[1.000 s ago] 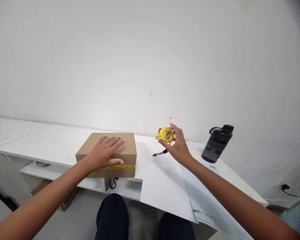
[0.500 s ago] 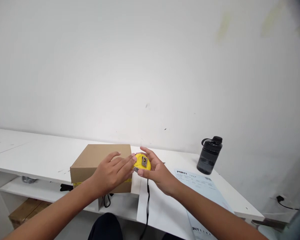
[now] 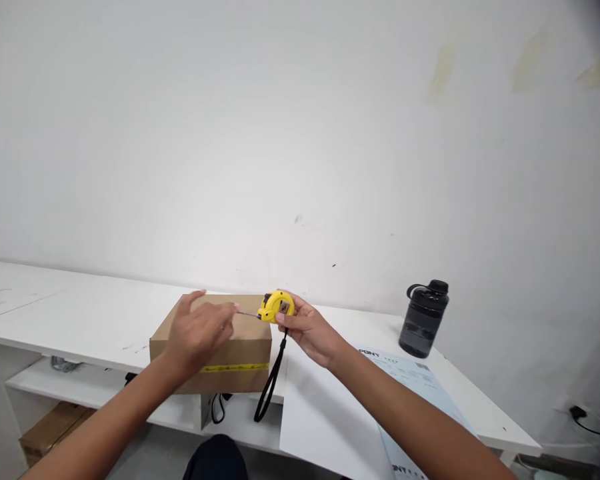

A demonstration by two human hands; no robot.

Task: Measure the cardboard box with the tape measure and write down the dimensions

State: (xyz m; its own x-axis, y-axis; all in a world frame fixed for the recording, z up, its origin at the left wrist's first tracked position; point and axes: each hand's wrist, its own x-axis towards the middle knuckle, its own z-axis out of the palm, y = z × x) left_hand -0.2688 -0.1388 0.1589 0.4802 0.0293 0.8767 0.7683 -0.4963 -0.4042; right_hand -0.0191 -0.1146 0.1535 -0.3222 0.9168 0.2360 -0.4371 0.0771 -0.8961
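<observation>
My right hand (image 3: 305, 328) grips a yellow tape measure (image 3: 276, 307) above the right end of a brown cardboard box (image 3: 217, 347). Its black wrist strap (image 3: 271, 380) hangs down past the box's front. My left hand (image 3: 199, 328) hovers over the box top and pinches the tip of the tape blade, drawn out a little from the case. A yellow strip runs along the box's front face. The box sits on a white desk (image 3: 80, 313).
A dark water bottle (image 3: 423, 319) stands at the right of the desk by the wall. A white sheet (image 3: 320, 413) and a printed paper (image 3: 410, 380) lie right of the box. A lower shelf holds cables, and a cardboard box (image 3: 50, 430) sits beneath.
My right hand brought the tape measure from the right over to the box. My left hand lifted off the box top and took hold of the blade tip.
</observation>
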